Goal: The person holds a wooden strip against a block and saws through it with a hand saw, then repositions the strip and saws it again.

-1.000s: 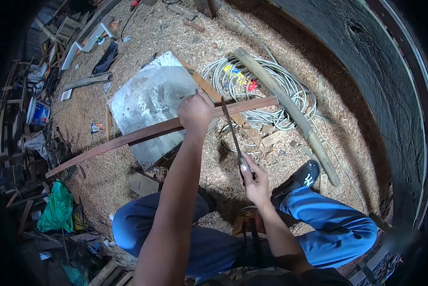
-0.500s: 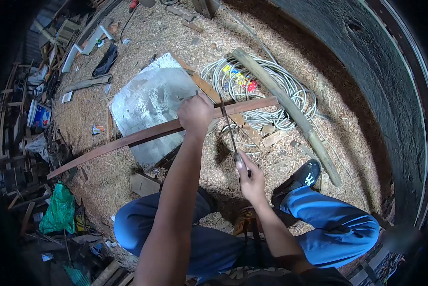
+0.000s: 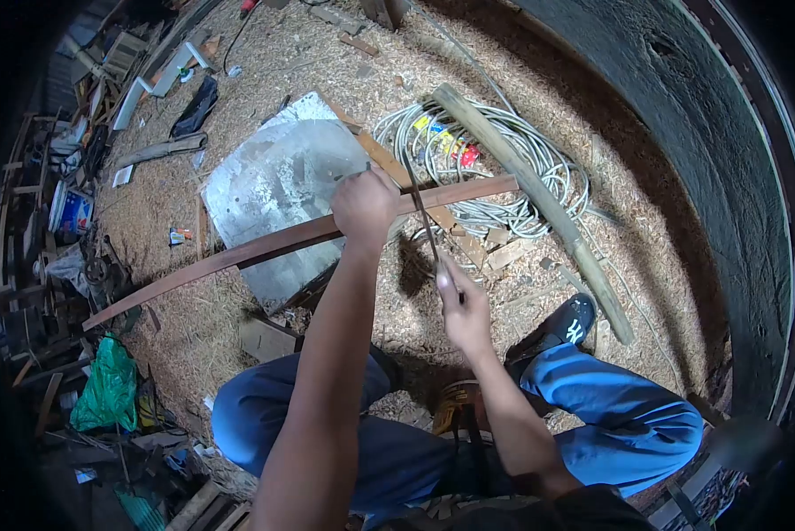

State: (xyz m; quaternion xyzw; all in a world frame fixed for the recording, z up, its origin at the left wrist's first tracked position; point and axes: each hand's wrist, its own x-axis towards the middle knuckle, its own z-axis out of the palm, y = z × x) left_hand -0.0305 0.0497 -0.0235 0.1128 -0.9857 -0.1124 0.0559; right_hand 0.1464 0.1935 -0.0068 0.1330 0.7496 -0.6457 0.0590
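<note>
A long reddish-brown wooden strip (image 3: 238, 255) lies across a metal-faced board (image 3: 282, 168), its right end sticking out past the board. My left hand (image 3: 365, 205) is closed over the strip near the board's right edge, pressing it down. My right hand (image 3: 466, 310) is wrapped round the handle of a handsaw (image 3: 426, 217). Its narrow blade, seen nearly edge-on, crosses the strip just right of my left hand. The teeth are too small to make out.
A coil of grey cable (image 3: 557, 177) lies beyond the strip's right end, with a wooden pole (image 3: 539, 195) over it. Scrap wood and a green plastic bag (image 3: 105, 385) are at left. A dark wall (image 3: 681, 106) curves along the right. Wood shavings cover the ground.
My right hand has moved a little forward, away from my body, sliding the handsaw along across the strip. My left hand stays closed on the strip.
</note>
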